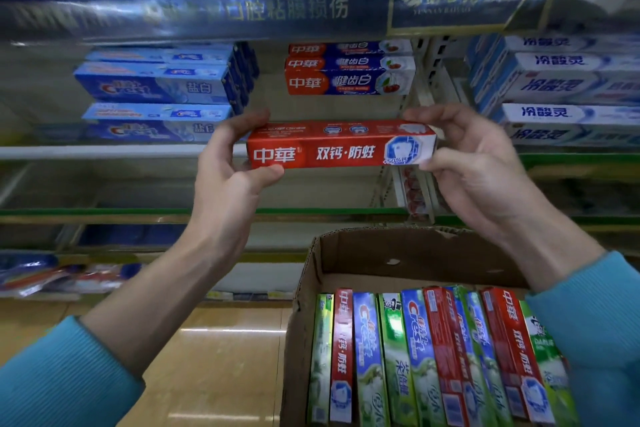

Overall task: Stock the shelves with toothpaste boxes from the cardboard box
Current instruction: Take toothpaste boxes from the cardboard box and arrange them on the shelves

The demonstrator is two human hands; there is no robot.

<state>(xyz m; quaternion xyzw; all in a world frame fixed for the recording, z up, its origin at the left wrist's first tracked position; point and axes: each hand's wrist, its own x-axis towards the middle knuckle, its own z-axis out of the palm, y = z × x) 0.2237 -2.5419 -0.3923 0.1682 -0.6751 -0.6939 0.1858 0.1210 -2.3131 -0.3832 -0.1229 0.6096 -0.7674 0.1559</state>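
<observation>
We are observing the left hand (228, 166) and right hand (474, 163) gripping the ends of a glossy red rectangular toothpaste carton (341, 146), level before the open metal shelf (121, 151), the corrugated brown cardboard box (408, 253) sitting below

A shop, in its toothpaste aisle; tiered retail shelves (104, 152) with green edge strips (138, 211) run across the view; stacked blue Crest boxes (152, 87) sit at 10 o'clock, red-and-blue boxes (349, 68) at 12, white-and-blue boxes (561, 87) at 2; a blue brand banner (242, 10) hangs above; an open cardboard box (408, 253) of assorted toothpaste cartons stands at 5 o'clock on glossy tan flooring (221, 357).
</observation>
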